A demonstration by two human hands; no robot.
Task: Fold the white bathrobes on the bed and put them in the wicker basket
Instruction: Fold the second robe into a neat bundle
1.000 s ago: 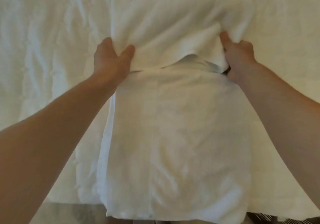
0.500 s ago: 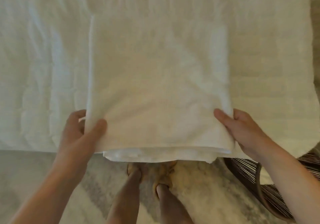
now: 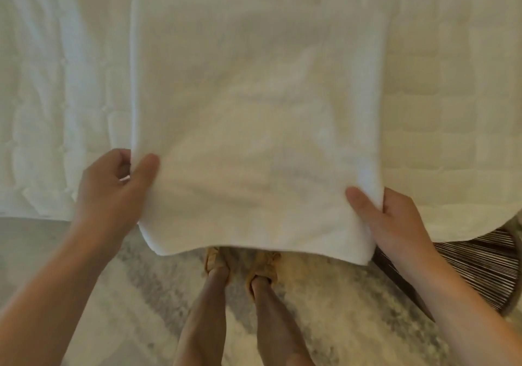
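A folded white bathrobe (image 3: 254, 116) lies as a broad rectangle on the white bed (image 3: 56, 83), its near end hanging past the bed's front edge. My left hand (image 3: 115, 187) grips the robe's near left corner, thumb on top and fingers curled underneath. At the near right corner my right hand (image 3: 392, 224) holds it the same way. The dark striped wicker basket (image 3: 480, 269) shows only partly, on the floor at the lower right, under my right forearm.
The quilted bed cover (image 3: 452, 97) spreads to both sides of the robe. Below the bed edge is a mottled grey and cream rug (image 3: 353, 323), where my legs and tan shoes (image 3: 243, 264) stand close to the bed.
A second ago my hands held the robe's far fold. They brought it toward me over the lower half and now grip the near corners, pulling the folded robe past the bed edge.
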